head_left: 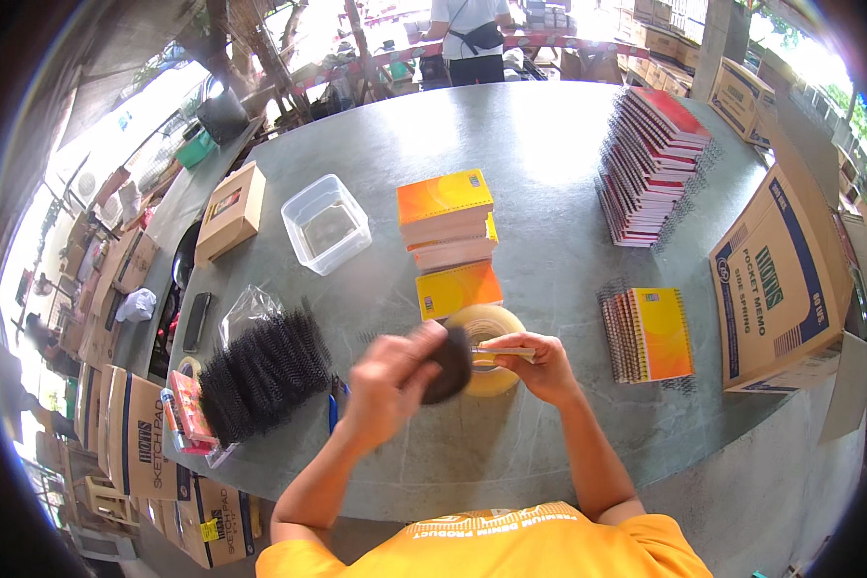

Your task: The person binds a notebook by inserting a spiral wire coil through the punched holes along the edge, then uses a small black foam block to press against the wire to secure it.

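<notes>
My left hand is closed, its fingers pressed on a dark rounded thing smeared by motion. Close by, my right hand pinches a thin pale pad, seen edge-on, against that dark thing. Below both hands lies a wide roll of clear, yellowish tape. Just beyond it are yellow-orange notebooks, with a taller stack of them behind. To the left, many black spiral binding coils lie in a bundle. A blue-handled tool rests between the coils and my left forearm.
A clear plastic tub and a cardboard box stand at the left. On the right are spiral-bound yellow notebooks, a leaning stack of red notebooks and a large open carton. A person stands beyond the table.
</notes>
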The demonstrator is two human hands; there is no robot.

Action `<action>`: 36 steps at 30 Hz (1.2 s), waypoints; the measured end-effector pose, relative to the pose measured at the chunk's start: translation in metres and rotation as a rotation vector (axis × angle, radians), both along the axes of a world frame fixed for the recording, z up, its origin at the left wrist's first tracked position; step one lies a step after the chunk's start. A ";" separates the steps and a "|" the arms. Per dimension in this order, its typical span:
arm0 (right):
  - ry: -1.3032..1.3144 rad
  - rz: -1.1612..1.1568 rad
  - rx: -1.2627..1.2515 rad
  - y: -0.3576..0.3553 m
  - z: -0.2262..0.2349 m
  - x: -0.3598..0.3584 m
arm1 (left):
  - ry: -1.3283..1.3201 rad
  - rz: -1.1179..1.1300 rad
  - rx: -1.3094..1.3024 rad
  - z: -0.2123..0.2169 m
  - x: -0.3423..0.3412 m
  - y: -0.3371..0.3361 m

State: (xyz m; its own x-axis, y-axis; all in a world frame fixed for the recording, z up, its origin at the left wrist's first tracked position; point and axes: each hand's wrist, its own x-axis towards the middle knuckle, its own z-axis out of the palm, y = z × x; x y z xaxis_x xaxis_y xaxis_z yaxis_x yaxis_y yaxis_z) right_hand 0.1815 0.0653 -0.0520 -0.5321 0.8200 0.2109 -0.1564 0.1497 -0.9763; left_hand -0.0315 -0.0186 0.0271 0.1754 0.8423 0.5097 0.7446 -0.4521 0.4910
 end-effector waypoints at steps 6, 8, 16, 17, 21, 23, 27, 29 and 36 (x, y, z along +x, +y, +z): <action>-0.025 0.009 -0.037 -0.005 0.002 0.008 | -0.217 0.159 0.073 0.007 0.004 -0.001; -0.020 0.011 -0.137 -0.009 -0.004 0.007 | 0.003 -0.033 -0.095 -0.006 0.011 -0.003; -0.068 -0.010 -0.041 -0.003 0.000 0.003 | 0.023 -0.044 -0.091 -0.004 0.020 0.004; -0.059 -0.003 -0.030 -0.003 0.001 0.003 | 0.119 -0.146 -0.190 -0.008 0.024 0.000; 0.056 -0.001 -0.165 -0.007 0.000 0.003 | -0.148 0.122 0.071 0.014 0.022 0.012; -0.123 -0.073 0.027 -0.001 -0.009 0.009 | -0.103 -0.019 -0.163 0.000 0.031 0.007; 0.000 0.015 -0.057 -0.003 -0.004 0.003 | -0.017 -0.229 -0.555 -0.044 0.045 -0.026; 0.130 0.035 -0.062 -0.005 -0.004 0.001 | 0.080 -0.214 -0.282 -0.040 0.040 -0.017; 0.315 0.045 -0.088 -0.010 0.005 0.007 | 0.443 0.074 0.141 0.001 0.047 0.029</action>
